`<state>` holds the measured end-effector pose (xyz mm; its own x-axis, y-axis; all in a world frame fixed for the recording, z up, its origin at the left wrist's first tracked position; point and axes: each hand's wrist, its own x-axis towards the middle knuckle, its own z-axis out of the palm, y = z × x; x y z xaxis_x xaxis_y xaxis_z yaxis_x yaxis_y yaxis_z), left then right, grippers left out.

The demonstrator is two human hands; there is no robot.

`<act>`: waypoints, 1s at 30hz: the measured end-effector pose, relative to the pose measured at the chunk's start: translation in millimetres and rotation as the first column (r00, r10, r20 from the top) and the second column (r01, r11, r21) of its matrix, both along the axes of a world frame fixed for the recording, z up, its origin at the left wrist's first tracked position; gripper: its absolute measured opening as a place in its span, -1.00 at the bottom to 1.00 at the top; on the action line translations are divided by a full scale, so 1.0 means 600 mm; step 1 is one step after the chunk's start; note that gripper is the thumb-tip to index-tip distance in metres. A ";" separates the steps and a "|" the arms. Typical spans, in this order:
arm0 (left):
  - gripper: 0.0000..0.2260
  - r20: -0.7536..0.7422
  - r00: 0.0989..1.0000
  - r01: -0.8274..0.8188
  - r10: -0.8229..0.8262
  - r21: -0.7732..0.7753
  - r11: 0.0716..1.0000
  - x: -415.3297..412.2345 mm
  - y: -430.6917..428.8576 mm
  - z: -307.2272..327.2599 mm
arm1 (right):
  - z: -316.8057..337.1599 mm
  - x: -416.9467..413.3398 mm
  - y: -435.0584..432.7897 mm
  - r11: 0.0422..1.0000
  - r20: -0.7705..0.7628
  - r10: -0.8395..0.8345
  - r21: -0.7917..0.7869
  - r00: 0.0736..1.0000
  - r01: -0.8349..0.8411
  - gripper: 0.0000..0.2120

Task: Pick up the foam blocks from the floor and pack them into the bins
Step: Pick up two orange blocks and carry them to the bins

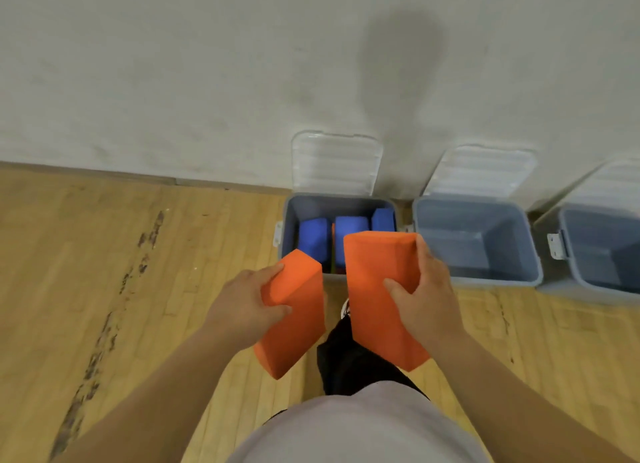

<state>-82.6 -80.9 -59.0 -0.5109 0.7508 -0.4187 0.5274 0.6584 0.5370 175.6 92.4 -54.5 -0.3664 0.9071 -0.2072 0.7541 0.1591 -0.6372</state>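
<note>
Left hand [242, 303] was clamped on the upper end of the left orange block [294, 324], thumb across its face, and the right hand [422, 289] gripped the right orange block [377, 282] the same way: two foam blocks off the floor [138, 289], one per hand, tilted and held apart in front of the body. The right one's far end hung over the near rim of the first bin [339, 204], and the left one's top corner sat at that bin's near-left corner. Inside, three blue blocks [313, 239] stood on end with a sliver of orange between them, so packing was well begun there. How much room remained at the front of that bin could not be told, since the held blocks covered it. The middle bin [467, 220], just beside it, showed nothing inside, and the far-right bin [595, 247] was cut off by the frame, so plenty of space looked left. No loose blocks showed on the visible floor. All the lids [336, 164] leaned back against the wall [173, 81], clear of the openings. The likely snag was the first bin's near rim and the upright blue blocks, which the orange pair would need to slot in beside.
</note>
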 end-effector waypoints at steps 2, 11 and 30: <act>-0.23 -0.012 1.000 -0.003 0.003 -0.025 1.000 -0.038 0.052 -0.014 | -0.027 -0.036 0.066 0.999 -0.016 -0.004 -0.037 1.000 0.004 -0.12; -0.26 0.018 0.996 -0.088 0.091 -0.127 0.988 -0.190 0.282 -0.064 | -0.141 -0.244 0.340 0.966 0.075 0.089 -0.250 0.993 -0.068 -0.14; -0.31 0.447 0.894 0.187 -0.032 -0.306 0.933 -0.503 0.549 -0.531 | -0.638 -0.515 0.426 0.587 -0.096 0.015 -0.805 0.995 -0.087 0.13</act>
<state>-384.3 248.4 -377.6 -0.1457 0.5675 -0.8104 0.3754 0.7896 0.4854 -133.7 347.9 -437.2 -0.4526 0.3589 -0.8163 0.7085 -0.4112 -0.5736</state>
